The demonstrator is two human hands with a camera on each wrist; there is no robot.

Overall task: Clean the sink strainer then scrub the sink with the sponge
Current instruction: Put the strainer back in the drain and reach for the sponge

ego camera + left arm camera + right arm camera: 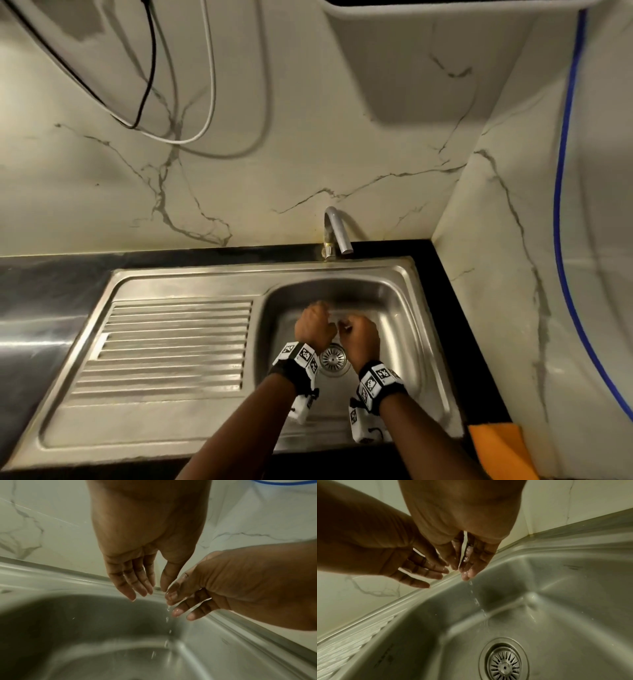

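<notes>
Looking down, head view: I have both hands over the far half of the sink basin (394, 308), below the tap (337, 233).
Left hand (315, 327): knuckles toward me, so from here I cannot tell how its grip stands.
Right hand (359, 334): same, back of the hand only; it sits just beside the left, neither on any tool.
Why there, I judge: hands kept over the basin so drips fall inside and not on the desk (41, 291).
Strainer (333, 358): seated in the drain, near side of my hands, between the two wrists.
Sponge: I cannot find one; an orange cloth (496, 445) lies on the near right corner, well apart from the hands.
Drainboard (171, 349): ribbed, left of the basin, nothing on it.

Left wrist view, grip: left hand (145, 540) with fingers (133, 582) straight and close together, pointing down, holding nothing.
Right hand (231, 581): fingers loosely spread, wet, empty.
Water: drops fall from the right fingertips into the basin.

Right wrist view, grip: right hand (462, 520) with fingers slack and wet, nothing pinched; left hand (385, 545) spread beside it.
Basin contents: thin film and streaks of water, no debris I can make out.
Strainer (505, 667): slots look clear, in place.
Stage, my guess: strainer done, hands being rinsed or shaken off; the scrub needs a sponge I cannot see.
</notes>
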